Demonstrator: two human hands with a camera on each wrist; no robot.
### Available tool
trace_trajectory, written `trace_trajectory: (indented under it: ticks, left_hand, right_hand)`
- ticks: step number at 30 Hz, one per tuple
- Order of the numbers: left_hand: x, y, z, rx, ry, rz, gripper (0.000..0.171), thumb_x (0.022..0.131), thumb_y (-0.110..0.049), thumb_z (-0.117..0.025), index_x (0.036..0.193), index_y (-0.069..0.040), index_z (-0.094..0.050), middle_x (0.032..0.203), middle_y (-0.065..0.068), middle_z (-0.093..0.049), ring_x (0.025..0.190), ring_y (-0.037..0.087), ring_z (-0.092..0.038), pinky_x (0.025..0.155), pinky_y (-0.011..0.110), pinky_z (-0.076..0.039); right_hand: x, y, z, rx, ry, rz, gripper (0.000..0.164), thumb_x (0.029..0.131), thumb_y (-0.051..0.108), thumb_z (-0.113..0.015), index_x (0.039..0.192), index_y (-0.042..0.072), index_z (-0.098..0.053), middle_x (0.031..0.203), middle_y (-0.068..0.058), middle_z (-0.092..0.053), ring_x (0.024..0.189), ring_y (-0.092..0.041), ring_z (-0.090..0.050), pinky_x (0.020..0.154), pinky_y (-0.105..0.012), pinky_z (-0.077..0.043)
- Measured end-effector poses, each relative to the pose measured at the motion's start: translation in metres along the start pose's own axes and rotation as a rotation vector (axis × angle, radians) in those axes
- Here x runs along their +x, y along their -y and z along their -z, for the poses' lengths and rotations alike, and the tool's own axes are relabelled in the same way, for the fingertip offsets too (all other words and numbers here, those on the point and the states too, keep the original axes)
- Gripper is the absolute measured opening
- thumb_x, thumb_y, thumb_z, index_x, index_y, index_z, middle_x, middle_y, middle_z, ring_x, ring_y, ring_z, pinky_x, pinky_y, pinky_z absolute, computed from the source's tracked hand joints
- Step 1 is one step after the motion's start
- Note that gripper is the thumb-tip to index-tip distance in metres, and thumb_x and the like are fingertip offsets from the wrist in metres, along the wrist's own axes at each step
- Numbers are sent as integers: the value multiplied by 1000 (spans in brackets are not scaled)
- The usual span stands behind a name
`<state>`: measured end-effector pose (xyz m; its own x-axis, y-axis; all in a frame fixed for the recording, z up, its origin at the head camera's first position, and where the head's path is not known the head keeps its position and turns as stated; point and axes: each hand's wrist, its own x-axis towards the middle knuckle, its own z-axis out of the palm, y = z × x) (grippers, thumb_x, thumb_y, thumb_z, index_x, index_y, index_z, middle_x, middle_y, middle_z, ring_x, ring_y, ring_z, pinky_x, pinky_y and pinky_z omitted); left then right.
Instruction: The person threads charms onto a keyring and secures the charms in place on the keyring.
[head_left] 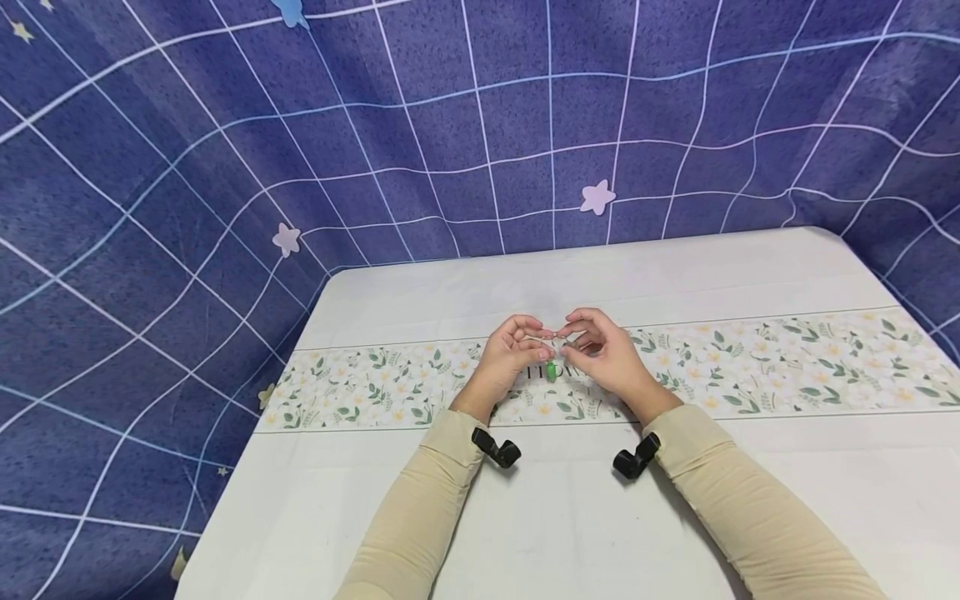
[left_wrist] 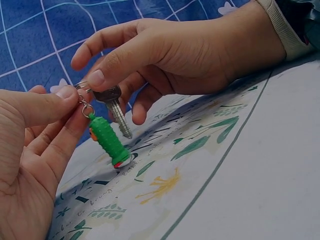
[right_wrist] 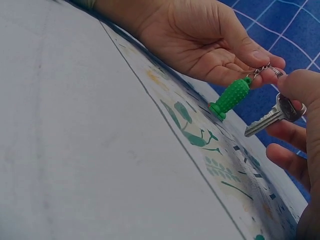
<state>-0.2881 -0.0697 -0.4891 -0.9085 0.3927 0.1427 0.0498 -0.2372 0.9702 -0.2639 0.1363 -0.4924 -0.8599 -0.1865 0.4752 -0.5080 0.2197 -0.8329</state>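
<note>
Both hands meet over the middle of the table at a small keychain. My left hand [head_left: 517, 346] pinches its metal ring and short chain [left_wrist: 83, 95] between thumb and fingers. From the chain hangs a green, bumpy charm [left_wrist: 109, 141], cactus-like in shape, with a red and white end. Opposite it, my right hand [head_left: 606, 357] has its thumb and a finger on the silver key [right_wrist: 270, 117] by its dark head, close to the ring. The key's blade points down, beside the charm. Fingers partly hide the ring, so whether the key is threaded on it I cannot tell.
A white tablecloth [head_left: 555, 508] with a printed band of flowers and leaves [head_left: 750, 367] covers the table. Behind and to the left hangs a blue curtain [head_left: 450, 150] with a grid pattern and stars. Black camera mounts [head_left: 497, 448] sit at both wrists.
</note>
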Motion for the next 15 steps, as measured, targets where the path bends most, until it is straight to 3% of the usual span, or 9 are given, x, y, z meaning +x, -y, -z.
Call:
trace_trajectory:
  ticks: [6,12,15]
  left_hand:
    - [-1,0,-1,4,4,-2,42,89,20,-59,128,13,-45,107,2,-67,87,12,-70,81,27,-59]
    - [-1,-2,-2,-15,-12,-5,40,88,21,-59,116,-7,-56,106,3,-68,86,12,-70,81,27,-59]
    - [-1,-2,-2,-17,-9,-7,40,89,21,-59,114,-10,-57,106,3,-68,86,13,-71,81,27,-59]
  right_hand:
    - [0,0,0,15,5,-6,49,87,-1,-78,129,7,-54,110,-12,-72,85,-20,-70,73,-27,-57]
    - [0,4,-2,45,24,23,49,86,-10,-72,130,-6,-50,115,-21,-72,89,-29,-69,79,-33,-59]
    - [0,16,0,36,31,32,46,87,-12,-71,128,-8,-50,113,-23,-71,88,-28,-69,78,-32,-58]
